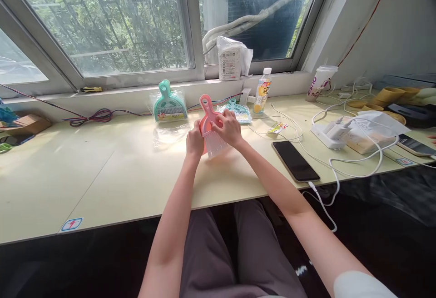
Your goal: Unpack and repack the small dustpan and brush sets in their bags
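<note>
Both my hands hold a small pink dustpan-and-brush set [208, 115] upright above the desk [112, 175], its white bristles [215, 146] pointing down. My left hand [194, 142] is closed on its left side. My right hand [230, 128] is closed on its right side near the brush. Behind it, a teal set in clear wrapping [169, 103] leans against the window ledge. A second teal set [236, 111] lies just past my right hand. An empty clear plastic wrapper [170, 133] lies on the desk to the left.
A black phone [294, 161] on a white cable lies to the right, near a white charger block [332, 133] and loose cables. A drink bottle [262, 91], a cup [319, 82] and a white bag [232, 58] stand by the window. Coloured wires [91, 117] run along the ledge.
</note>
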`<state>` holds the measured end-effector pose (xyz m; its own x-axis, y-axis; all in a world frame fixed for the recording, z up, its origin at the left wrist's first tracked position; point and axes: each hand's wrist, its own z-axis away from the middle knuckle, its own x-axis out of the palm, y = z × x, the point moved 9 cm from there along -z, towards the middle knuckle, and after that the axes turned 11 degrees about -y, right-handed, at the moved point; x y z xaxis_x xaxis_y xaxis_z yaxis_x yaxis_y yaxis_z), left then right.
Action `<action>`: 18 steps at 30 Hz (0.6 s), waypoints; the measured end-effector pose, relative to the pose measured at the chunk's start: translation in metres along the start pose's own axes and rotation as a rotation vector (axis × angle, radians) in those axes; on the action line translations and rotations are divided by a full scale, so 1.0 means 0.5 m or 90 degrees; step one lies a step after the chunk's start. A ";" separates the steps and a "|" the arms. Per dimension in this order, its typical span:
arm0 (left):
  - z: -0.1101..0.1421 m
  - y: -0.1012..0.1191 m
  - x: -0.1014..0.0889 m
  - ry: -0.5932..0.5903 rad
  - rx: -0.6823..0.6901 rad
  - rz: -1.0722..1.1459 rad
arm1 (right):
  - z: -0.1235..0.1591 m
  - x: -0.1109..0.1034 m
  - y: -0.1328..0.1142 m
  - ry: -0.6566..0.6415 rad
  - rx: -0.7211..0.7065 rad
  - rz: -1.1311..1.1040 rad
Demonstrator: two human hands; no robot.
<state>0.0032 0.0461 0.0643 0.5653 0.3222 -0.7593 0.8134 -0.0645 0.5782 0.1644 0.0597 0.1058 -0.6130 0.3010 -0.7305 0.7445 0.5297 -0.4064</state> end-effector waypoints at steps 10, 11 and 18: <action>-0.049 -0.155 -0.027 0.027 -0.108 0.130 | -0.020 -0.069 0.133 -0.046 0.087 0.042; -0.050 -0.156 -0.007 -0.013 -0.117 0.126 | -0.019 -0.052 0.151 -0.077 0.110 0.070; -0.043 -0.199 0.022 -0.069 -0.189 0.088 | 0.010 0.045 0.231 -0.303 0.203 0.192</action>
<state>-0.0742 0.0763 0.0048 0.6917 0.2268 -0.6857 0.6615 0.1820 0.7275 0.2380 0.1237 0.0399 -0.2356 -0.0233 -0.9716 0.9525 0.1928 -0.2356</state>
